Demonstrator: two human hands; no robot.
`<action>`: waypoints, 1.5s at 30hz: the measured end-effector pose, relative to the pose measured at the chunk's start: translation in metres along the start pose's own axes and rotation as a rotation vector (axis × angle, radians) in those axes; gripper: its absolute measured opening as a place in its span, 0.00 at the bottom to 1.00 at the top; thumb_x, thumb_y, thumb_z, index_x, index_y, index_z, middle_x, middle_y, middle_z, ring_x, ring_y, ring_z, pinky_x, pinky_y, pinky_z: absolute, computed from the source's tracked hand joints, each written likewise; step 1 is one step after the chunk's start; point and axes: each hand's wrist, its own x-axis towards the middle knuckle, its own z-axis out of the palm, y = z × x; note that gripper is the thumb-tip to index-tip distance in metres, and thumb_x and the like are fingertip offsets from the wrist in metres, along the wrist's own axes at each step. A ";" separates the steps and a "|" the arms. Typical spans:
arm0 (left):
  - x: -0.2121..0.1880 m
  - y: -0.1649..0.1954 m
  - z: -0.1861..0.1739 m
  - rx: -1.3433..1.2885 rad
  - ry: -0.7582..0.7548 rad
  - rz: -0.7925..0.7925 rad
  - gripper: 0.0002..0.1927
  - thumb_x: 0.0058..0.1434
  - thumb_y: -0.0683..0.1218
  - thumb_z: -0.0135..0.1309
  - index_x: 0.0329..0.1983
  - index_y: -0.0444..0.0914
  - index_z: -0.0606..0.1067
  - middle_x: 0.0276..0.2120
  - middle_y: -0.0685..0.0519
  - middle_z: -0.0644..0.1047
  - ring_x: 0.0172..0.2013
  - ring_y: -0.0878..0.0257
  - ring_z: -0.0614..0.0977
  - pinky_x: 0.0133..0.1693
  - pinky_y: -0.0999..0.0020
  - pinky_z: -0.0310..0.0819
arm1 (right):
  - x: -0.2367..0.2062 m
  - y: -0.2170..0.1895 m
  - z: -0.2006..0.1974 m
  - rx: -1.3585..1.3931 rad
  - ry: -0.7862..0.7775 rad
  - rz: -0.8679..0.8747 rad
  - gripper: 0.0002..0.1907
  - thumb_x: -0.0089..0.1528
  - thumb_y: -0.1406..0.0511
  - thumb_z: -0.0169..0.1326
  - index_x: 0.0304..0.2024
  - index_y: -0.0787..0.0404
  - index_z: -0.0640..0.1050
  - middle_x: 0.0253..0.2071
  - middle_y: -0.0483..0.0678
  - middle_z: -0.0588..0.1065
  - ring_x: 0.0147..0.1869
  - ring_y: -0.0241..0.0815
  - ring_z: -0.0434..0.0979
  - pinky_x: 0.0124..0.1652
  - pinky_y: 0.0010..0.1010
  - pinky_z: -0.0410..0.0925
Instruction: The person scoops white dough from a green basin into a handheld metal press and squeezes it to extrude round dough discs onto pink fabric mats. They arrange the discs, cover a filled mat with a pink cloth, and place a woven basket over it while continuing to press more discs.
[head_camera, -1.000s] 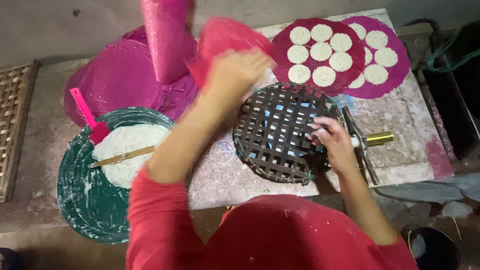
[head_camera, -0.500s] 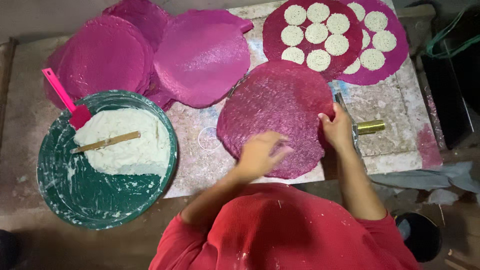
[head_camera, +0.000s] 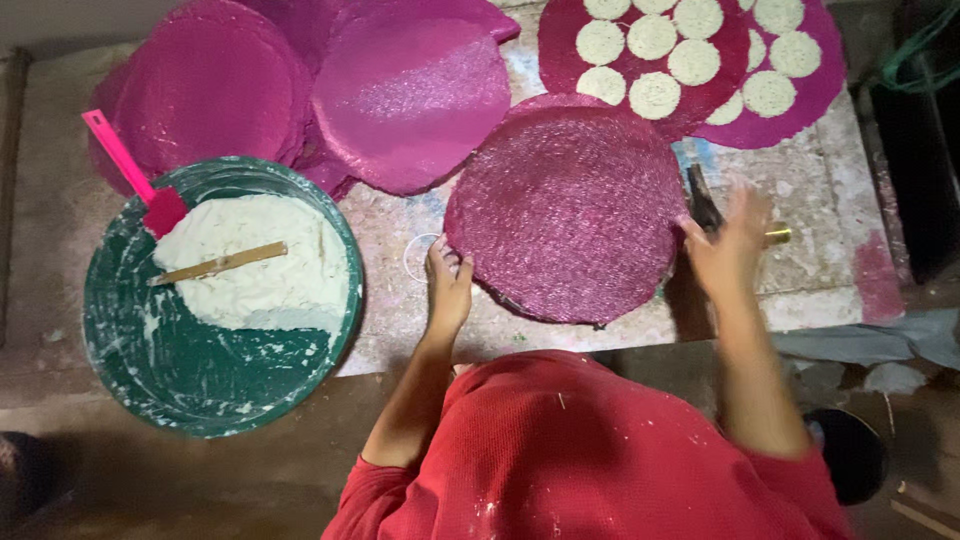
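I'm getting bright light on the middle of the table (head_camera: 600, 330), with glitter sparkling off the pink round mat (head_camera: 570, 210). The frame's corners fall dark, the floor below murky. My right hand (head_camera: 730, 245) smears with motion blur; my left hand (head_camera: 448, 290) reads sharp.
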 end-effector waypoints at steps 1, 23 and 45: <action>0.000 -0.003 -0.013 0.313 0.054 0.109 0.32 0.60 0.40 0.60 0.66 0.31 0.62 0.59 0.37 0.68 0.59 0.43 0.71 0.60 0.51 0.65 | -0.018 0.011 -0.014 -0.058 -0.116 0.158 0.49 0.55 0.61 0.72 0.72 0.68 0.63 0.64 0.66 0.69 0.68 0.66 0.67 0.65 0.53 0.62; -0.010 0.002 -0.032 0.437 -0.132 0.472 0.04 0.60 0.45 0.64 0.37 0.42 0.83 0.41 0.56 0.80 0.44 0.60 0.79 0.49 0.62 0.69 | -0.113 0.068 -0.028 0.510 0.069 0.616 0.27 0.68 0.59 0.64 0.59 0.66 0.65 0.49 0.57 0.72 0.50 0.55 0.77 0.50 0.45 0.71; 0.084 0.078 0.033 -1.814 -0.417 -0.112 0.28 0.74 0.70 0.38 0.34 0.44 0.67 0.29 0.58 0.70 0.37 0.61 0.74 0.57 0.58 0.67 | 0.077 -0.099 -0.019 0.213 -1.479 0.412 0.45 0.64 0.35 0.32 0.35 0.69 0.80 0.28 0.55 0.78 0.31 0.47 0.79 0.35 0.42 0.75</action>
